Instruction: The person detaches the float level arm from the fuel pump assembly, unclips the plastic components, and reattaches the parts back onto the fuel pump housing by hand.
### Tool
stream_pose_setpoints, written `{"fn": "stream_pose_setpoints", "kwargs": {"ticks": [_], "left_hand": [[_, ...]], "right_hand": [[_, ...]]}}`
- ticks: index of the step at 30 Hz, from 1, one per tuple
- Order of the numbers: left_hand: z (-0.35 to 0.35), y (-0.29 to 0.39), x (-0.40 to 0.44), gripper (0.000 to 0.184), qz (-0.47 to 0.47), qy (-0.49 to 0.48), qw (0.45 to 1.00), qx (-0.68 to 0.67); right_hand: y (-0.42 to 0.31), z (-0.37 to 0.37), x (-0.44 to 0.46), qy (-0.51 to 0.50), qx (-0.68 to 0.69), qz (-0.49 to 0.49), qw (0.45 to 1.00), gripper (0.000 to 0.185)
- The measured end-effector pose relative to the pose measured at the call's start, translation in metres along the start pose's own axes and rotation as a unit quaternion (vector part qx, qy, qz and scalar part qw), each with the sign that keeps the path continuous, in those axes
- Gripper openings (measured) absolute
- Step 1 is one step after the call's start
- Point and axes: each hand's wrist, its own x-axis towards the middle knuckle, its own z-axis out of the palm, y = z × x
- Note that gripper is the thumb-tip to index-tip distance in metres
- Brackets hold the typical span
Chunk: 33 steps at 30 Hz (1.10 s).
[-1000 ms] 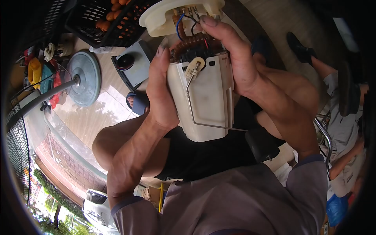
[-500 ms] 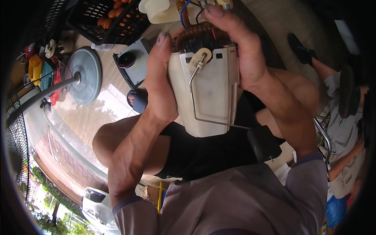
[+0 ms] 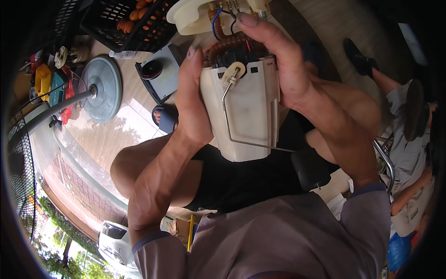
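Between my two hands is a fuel pump module with a cream plastic housing [image 3: 246, 111]. My left hand [image 3: 191, 97] wraps its left side, thumb pointing up along the edge. On the other side my right hand [image 3: 290, 65] grips the upper part, its thumb near the wires; most fingers of both hands are hidden behind. A bent metal rod runs down the front to a black float [image 3: 310, 169]. Above the housing are a brown corrugated hose [image 3: 230, 45], blue, black and red wires, and a cream round cap [image 3: 193, 17] at the top.
A black crate [image 3: 125, 28] with orange items stands at upper left. Near it are a grey round fan base [image 3: 104, 104] and a grey tray-like box [image 3: 169, 69] with a black round part. Another person [image 3: 404, 130] sits at the right. A white car [image 3: 114, 237] shows outside.
The cream cap has come slightly lower into view, and a little more of it and the wires shows. The housing and float have shifted slightly left. Both hands keep their hold.
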Motion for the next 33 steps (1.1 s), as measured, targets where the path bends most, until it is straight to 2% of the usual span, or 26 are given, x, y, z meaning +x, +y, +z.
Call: {"fn": "stream_pose_setpoints", "kwargs": {"ticks": [26,29,31,33], "left_hand": [[0.003,0.006,-0.004,0.066,-0.004,-0.022,1.0,0.019],[0.004,0.008,-0.003,0.068,-0.019,-0.018,1.0,0.007],[0.009,0.009,-0.003,0.07,0.018,0.004,0.999,0.042],[0.016,0.011,-0.001,0.072,0.041,0.023,0.997,0.061]], "right_hand": [[0.001,-0.001,-0.001,-0.006,0.008,0.016,1.0,0.059],[-0.003,0.003,-0.001,0.003,-0.002,-0.034,0.999,0.053],[-0.005,-0.003,0.009,-0.072,0.096,-0.019,0.993,0.051],[-0.009,-0.005,0.011,-0.113,0.133,-0.024,0.984,0.05]]}}
